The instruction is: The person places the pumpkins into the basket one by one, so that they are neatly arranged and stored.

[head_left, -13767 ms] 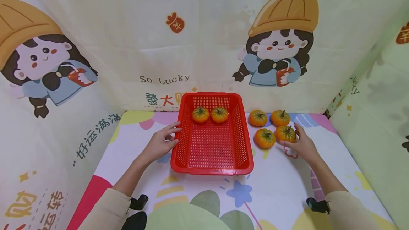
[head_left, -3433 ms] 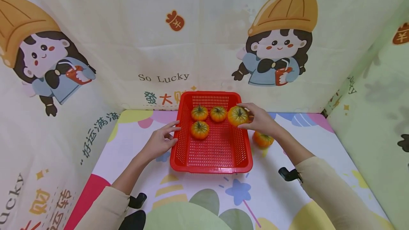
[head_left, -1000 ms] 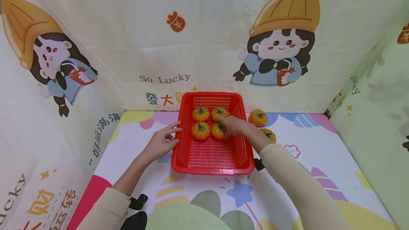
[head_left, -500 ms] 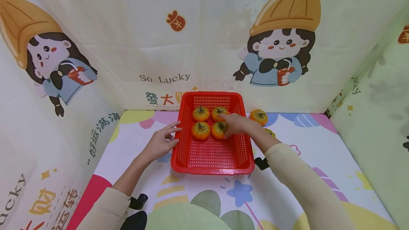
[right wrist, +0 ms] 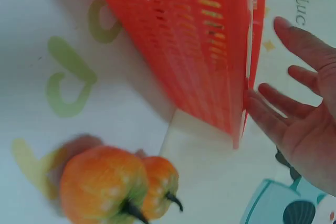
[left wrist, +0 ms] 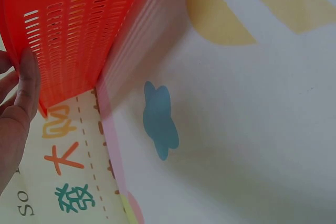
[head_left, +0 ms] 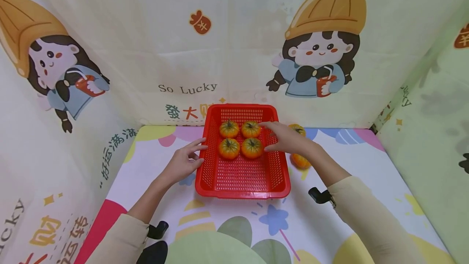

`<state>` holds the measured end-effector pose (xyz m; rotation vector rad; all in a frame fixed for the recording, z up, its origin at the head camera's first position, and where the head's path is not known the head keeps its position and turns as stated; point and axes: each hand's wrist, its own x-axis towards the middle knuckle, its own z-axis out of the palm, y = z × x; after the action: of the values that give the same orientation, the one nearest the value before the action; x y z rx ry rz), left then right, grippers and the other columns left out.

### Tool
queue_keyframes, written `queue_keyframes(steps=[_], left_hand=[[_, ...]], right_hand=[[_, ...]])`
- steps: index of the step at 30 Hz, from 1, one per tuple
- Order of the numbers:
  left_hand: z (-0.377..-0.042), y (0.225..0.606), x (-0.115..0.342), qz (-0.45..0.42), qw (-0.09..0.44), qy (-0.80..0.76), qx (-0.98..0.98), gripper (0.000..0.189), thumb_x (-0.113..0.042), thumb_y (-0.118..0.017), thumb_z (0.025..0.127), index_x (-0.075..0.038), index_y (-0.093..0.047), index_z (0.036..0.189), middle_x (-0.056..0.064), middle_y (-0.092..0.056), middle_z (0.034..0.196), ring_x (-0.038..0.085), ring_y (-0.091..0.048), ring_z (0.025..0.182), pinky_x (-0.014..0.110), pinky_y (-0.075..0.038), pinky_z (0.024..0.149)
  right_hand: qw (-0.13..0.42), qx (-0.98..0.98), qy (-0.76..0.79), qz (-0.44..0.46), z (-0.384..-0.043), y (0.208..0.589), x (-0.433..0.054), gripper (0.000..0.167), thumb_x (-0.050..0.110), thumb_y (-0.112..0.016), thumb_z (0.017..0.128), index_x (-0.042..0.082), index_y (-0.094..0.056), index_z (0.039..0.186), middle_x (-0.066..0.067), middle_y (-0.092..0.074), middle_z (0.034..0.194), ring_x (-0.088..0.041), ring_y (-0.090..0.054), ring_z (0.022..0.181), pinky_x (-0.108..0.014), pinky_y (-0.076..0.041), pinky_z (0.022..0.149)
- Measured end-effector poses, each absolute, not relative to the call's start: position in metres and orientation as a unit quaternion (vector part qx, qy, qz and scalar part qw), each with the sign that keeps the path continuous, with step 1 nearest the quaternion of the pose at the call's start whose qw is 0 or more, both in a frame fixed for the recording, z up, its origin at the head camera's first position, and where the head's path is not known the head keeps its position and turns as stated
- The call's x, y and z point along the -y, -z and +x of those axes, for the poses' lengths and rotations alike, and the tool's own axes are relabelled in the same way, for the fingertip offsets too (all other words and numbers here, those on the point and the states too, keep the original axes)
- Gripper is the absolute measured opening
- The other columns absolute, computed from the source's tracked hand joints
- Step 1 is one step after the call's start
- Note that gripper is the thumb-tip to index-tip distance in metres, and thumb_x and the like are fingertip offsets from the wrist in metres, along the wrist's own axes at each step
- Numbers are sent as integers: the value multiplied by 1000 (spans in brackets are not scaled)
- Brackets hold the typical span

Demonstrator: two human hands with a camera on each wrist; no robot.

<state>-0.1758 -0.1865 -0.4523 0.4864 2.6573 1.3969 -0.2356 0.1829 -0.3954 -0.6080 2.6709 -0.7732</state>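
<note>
A red plastic basket [head_left: 242, 176] stands on the table. Inside it, small orange pumpkins with green tops, such as the front right pumpkin [head_left: 252, 148], sit in two rows of two. My left hand [head_left: 183, 163] touches the basket's left side with relaxed fingers; the left wrist view shows the fingers [left wrist: 26, 85] against the rim. Over the right rim hangs my right hand [head_left: 287, 137], fingers spread and holding nothing. Outside the basket, on the right, lie two more pumpkins: a near pumpkin [head_left: 301, 161] and a far pumpkin [head_left: 297, 129], both partly hidden by the right hand and arm.
Behind the basket rises a pale printed cloth backdrop [head_left: 242, 64], with more cloth at both sides. A patterned cover lies over the table [head_left: 322, 223]. A black wrist mount [head_left: 320, 195] sits at the right cuff.
Earlier, pumpkins moved from the right side into the basket. Over the last second my right hand lets go of the front right pumpkin and draws back to the right. My left hand stays put.
</note>
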Motion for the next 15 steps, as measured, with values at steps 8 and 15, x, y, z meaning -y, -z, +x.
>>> queue_keyframes(steps=[8, 15], left_hand=[[-175, 451, 187, 155, 52, -461, -872, 47, -4, -70, 94, -1, -62, 141, 8, -45, 162, 18, -66, 86, 22, -60, 73], [-175, 451, 187, 159, 52, -460, -872, 47, -4, -70, 94, 0, -62, 140, 9, -45, 162, 18, -66, 86, 24, -61, 74]], right_hand=[[82, -921, 328, -194, -218, 405, -215, 84, 29, -84, 86, 16, -41, 157, -16, -47, 155, -41, -52, 137, -56, -58, 94], [44, -917, 371, -137, -200, 425, -247, 82, 37, -84, 85, 24, -44, 156, -9, -44, 159, -40, -44, 143, -61, -55, 95]])
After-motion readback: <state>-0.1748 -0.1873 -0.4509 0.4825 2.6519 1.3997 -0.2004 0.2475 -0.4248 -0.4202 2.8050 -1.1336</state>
